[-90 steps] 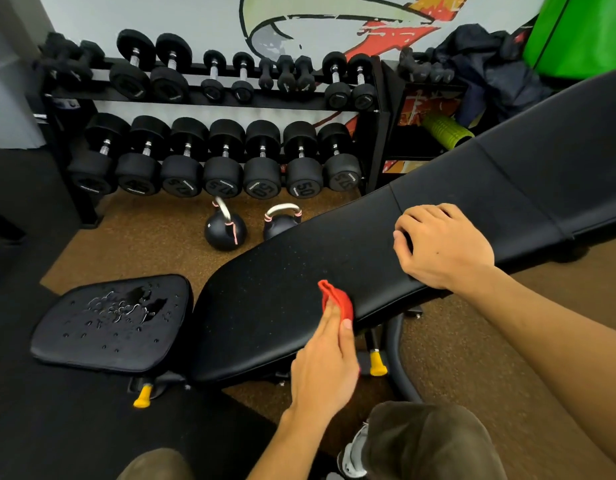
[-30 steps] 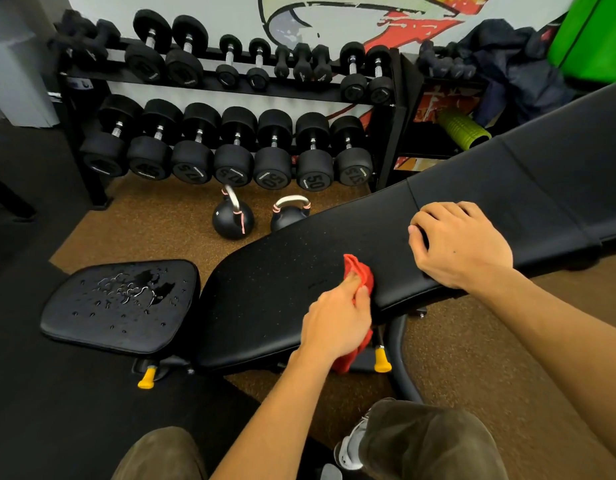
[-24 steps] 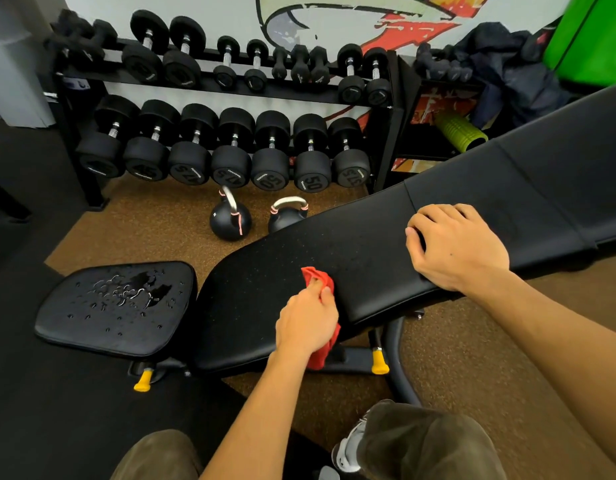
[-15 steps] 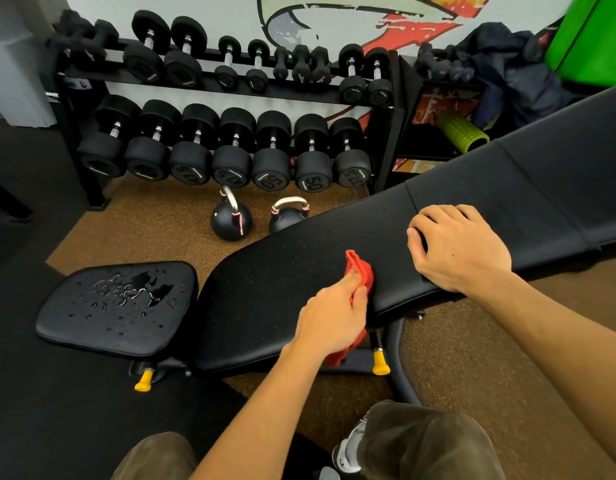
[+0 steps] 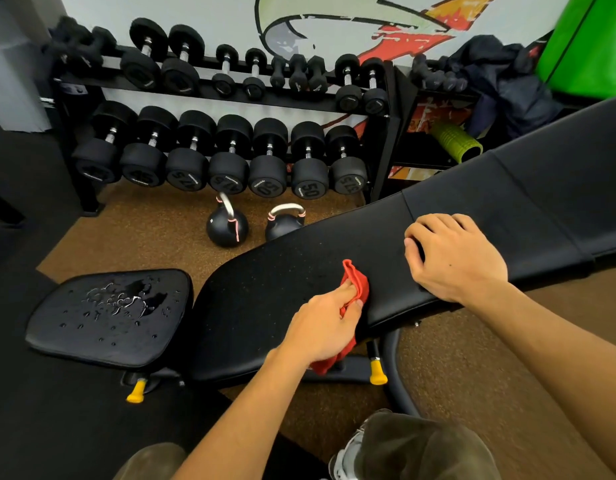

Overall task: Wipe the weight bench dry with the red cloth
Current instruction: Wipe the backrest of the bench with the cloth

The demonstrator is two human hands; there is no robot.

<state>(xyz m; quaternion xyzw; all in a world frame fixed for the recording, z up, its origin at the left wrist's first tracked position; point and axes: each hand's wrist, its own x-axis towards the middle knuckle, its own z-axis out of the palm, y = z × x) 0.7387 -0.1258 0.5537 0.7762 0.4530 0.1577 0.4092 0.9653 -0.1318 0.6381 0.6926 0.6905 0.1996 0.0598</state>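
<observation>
Crumpled red cloth [image 5: 356, 284], water-beaded seat [image 5: 92, 341]

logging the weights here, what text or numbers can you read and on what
"45" on the second lower-row dumbbell
"50" on the fifth lower-row dumbbell
"50" on the sixth lower-row dumbbell
Numbers on the other dumbbells and the small brand lettering are too blurred to read.
</observation>
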